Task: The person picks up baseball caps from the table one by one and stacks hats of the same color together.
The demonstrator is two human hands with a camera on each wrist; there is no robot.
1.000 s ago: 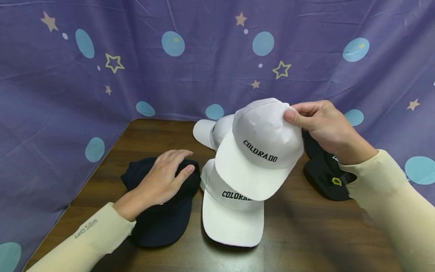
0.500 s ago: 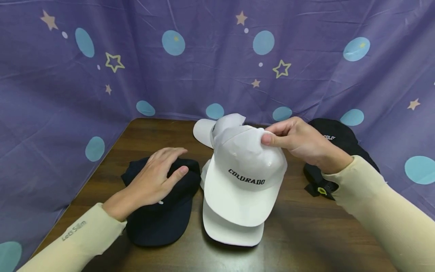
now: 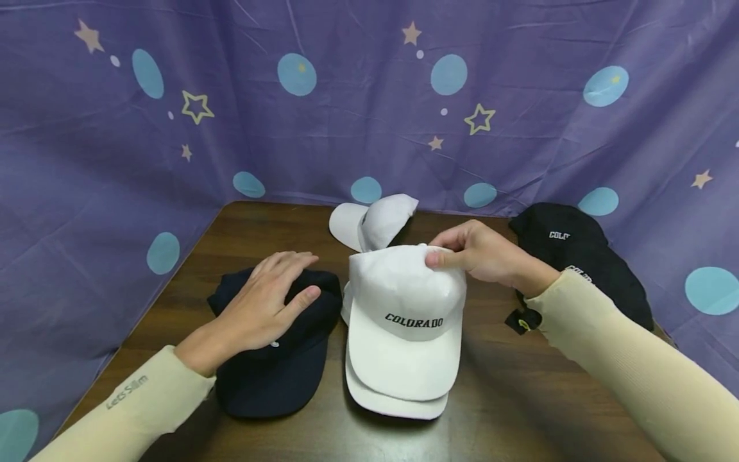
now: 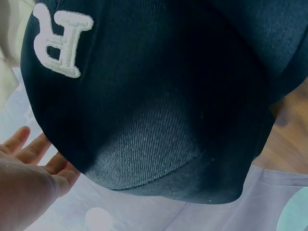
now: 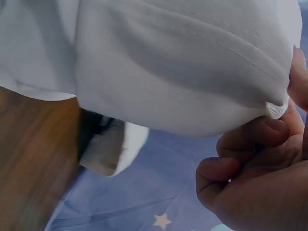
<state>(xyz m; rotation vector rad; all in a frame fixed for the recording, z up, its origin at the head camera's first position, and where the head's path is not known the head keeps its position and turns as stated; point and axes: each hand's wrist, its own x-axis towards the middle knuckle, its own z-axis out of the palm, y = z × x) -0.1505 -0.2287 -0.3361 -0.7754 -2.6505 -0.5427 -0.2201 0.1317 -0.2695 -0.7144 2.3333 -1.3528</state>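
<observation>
My right hand (image 3: 482,253) pinches the top of a white baseball cap (image 3: 407,289) lettered COLORADO in black. This cap overlaps a second white cap (image 3: 395,405), whose brim shows below it; the rest of the lower one is mostly hidden. In the right wrist view, thumb and fingers (image 5: 274,132) bunch the crown's cloth. To the left lies a navy baseball cap (image 3: 271,385), brim toward me. Over its crown is my left hand (image 3: 260,305), fingers extended and thumb apart. The left wrist view shows a white R (image 4: 62,41) on the navy cap's front.
At the table's back another white cap (image 3: 383,221) lies with its brim to the left. Black caps (image 3: 560,224) overlap at the right, partly behind my right sleeve (image 3: 623,346). A purple patterned curtain (image 3: 346,96) hangs behind the wooden table (image 3: 496,391).
My right hand has brought the white cap down and left, over the other white cap, now nearly lined up with it. The left hand has shifted slightly left over the navy cap.
</observation>
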